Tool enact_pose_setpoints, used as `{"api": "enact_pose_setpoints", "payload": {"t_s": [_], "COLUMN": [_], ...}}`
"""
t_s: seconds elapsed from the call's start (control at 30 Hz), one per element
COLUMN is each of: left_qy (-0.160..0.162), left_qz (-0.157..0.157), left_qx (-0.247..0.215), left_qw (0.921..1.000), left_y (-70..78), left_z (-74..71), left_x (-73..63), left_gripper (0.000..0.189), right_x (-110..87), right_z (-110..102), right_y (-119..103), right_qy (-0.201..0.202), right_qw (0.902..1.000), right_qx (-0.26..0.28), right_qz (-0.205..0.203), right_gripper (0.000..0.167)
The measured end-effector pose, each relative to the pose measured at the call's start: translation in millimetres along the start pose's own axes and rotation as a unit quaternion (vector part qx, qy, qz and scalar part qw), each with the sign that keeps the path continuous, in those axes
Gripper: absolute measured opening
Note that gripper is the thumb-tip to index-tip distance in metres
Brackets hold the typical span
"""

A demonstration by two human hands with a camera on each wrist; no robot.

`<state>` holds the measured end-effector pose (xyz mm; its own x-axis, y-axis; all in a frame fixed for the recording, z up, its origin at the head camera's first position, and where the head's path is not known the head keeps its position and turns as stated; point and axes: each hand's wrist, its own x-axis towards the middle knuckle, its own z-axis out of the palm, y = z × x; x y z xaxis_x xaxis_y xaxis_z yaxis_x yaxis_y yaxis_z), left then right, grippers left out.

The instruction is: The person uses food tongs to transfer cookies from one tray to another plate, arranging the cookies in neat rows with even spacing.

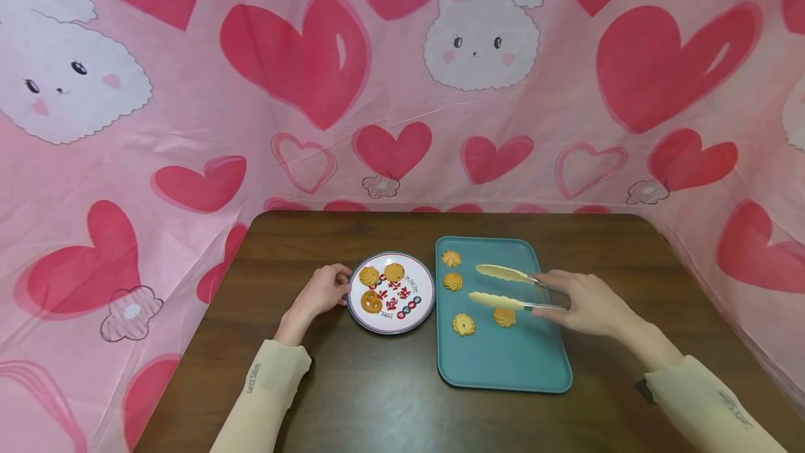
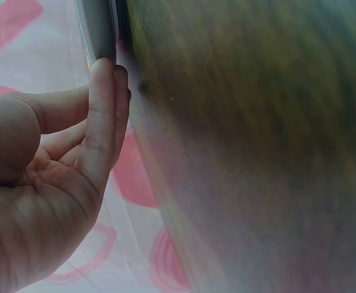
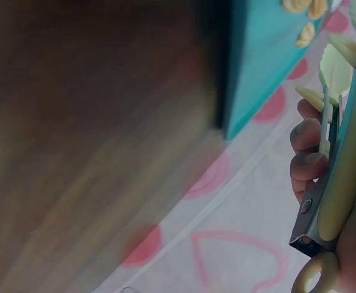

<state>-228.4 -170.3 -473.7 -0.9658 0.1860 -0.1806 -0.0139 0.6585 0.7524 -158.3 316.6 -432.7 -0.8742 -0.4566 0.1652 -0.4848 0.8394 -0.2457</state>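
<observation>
At the left rim of a round white plate (image 1: 411, 313) with red lettering, my left hand (image 1: 322, 290) holds the edge with its fingertips. On that plate lie a swirl cookie (image 1: 369, 275), a round cookie (image 1: 394, 272) and a pretzel-shaped cookie (image 1: 371, 301). My right hand (image 1: 586, 304) grips metal tongs (image 1: 503, 301) with cream tips, spread apart with nothing between them. The tips hang above a teal tray (image 1: 509, 362). Several cookies lie on it, among them a swirl cookie (image 1: 504, 317) just below the lower tip and a ring-topped cookie (image 1: 464, 324).
Plate and tray stand side by side on a dark brown wooden table (image 1: 352, 390). Behind and beside the table hangs a pink cloth (image 1: 402, 103) with hearts and rabbits. Two more cookies, one of them a flower-shaped cookie (image 1: 451, 258), lie along the tray's left side.
</observation>
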Motion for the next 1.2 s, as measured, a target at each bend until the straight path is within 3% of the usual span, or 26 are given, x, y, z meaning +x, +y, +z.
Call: {"api": "enact_pose_setpoints", "payload": {"t_s": [0.2,0.47,1.2], "left_qy": [0.0,-0.002,-0.001], "left_qz": [-0.006,-0.001,-0.007], "left_qx": [0.001,0.004,0.002], "left_qw": [1.0,1.0,1.0], "left_y": [1.0,1.4,1.8], "left_z": [-1.0,-0.4,-0.2], "left_x": [-0.9,-0.7,-0.2], "left_gripper": [0.032,0.032,0.032], "right_x": [-22.4,-39.6,-49.5], "right_z": [2.4,5.2,7.6], "right_y": [10.3,11.6,13.0], "right_qy": [0.03,0.025,-0.007], "right_qw": [0.9993,0.9991,0.9995], "right_qx": [-0.013,-0.031,-0.029], "right_qz": [-0.018,-0.016,0.0], "right_gripper": [0.063,0.06,0.053]}}
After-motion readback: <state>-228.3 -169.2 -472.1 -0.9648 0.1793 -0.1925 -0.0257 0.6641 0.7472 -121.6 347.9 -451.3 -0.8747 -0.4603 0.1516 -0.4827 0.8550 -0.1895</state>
